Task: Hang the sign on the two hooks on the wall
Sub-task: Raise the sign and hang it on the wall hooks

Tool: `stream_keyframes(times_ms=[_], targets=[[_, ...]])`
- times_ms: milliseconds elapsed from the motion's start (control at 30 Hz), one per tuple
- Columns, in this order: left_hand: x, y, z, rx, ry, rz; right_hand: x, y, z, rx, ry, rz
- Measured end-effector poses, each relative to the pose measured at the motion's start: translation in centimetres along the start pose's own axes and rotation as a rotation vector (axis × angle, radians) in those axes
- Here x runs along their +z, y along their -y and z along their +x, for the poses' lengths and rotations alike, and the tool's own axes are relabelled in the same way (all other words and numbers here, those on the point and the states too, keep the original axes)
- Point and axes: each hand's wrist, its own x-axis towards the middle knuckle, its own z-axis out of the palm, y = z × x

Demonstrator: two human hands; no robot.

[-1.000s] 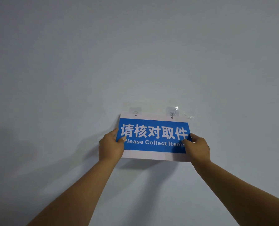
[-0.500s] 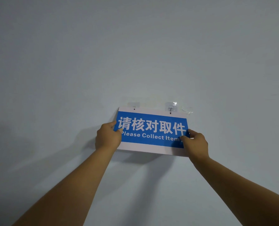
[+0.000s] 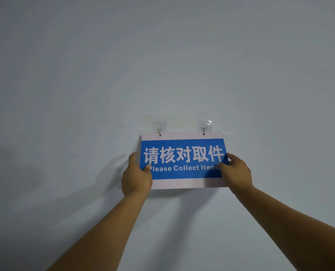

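Observation:
A blue and white sign [image 3: 184,173] reading "Please Collect Items" lies flat against the pale wall. Two clear adhesive hooks sit above it: the left hook [image 3: 159,128] and the right hook [image 3: 203,127]. Each metal hook tip passes through a small hole in the sign's white top strip. My left hand [image 3: 136,178] grips the sign's left edge, thumb on the front. At the right edge my right hand [image 3: 236,171] pinches the sign, thumb over the last letters.
A scrap of clear plastic film [image 3: 224,131] sticks to the wall just right of the right hook. The wall [image 3: 162,55] around the sign is plain and bare. Shadows of my arms fall on it to the left.
The sign has come down a little, so both hooks now show fully above its top edge and sit in its holes. Both hands kept their hold on the side edges.

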Motion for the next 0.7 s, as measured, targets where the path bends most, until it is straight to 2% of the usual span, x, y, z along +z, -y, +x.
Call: stream_keyframes(times_ms=[200,333,567,700], targets=[[2.5,0.0,0.3,-0.174,0.102,-0.196,1.5,-0.5,1.5,0.149,0.017,0.075],[2.5,-0.1,1.2,-0.270,0.111,-0.271,2.5,-0.7,2.8,0.194,0.018,0.110],[1.5,-0.9,3.6,-0.322,0.122,-0.274,2.5,-1.0,4.2,0.207,0.004,0.064],[1.3,-1.7,4.4,-0.300,0.225,-0.292,2.7,-1.0,4.6,0.176,0.017,0.066]])
